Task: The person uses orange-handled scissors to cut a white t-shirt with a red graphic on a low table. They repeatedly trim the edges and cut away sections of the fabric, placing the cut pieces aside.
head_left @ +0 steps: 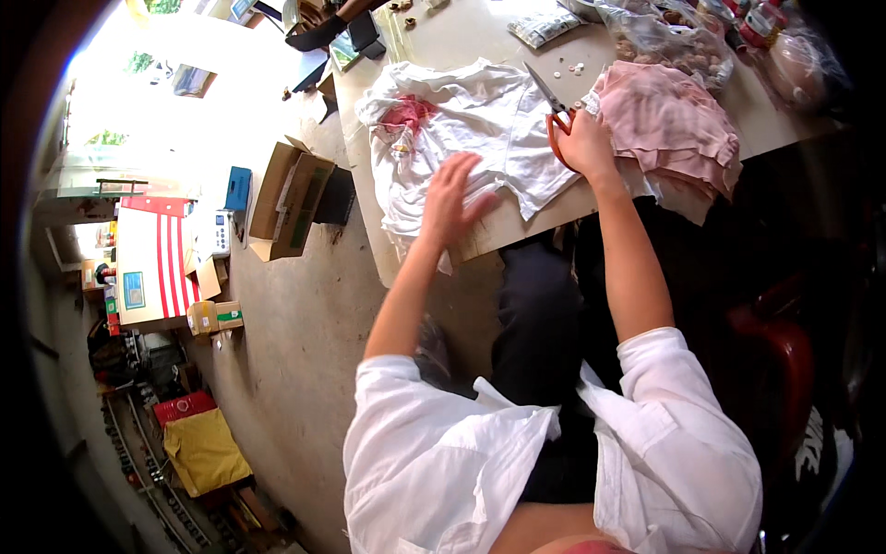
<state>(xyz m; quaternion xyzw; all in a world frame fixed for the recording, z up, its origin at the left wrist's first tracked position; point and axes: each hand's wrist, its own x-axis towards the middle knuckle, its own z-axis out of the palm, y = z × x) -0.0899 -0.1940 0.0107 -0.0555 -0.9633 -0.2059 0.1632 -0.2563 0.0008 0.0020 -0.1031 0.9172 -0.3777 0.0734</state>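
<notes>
A table [471,32] bears a white garment [475,111], with pink cloth [669,115] heaped to the garment's right. Over the garment's near part, the left hand [449,198] extends loosely spread, empty fingers; contact cannot be told. At the garment's right side, the right hand [588,143] curls its fingers around orange-handled scissors [558,113], blades pointing away from the person.

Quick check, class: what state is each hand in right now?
Left hand: open, over the white shirt.
Right hand: closed, holding the orange-handled scissors.
</notes>
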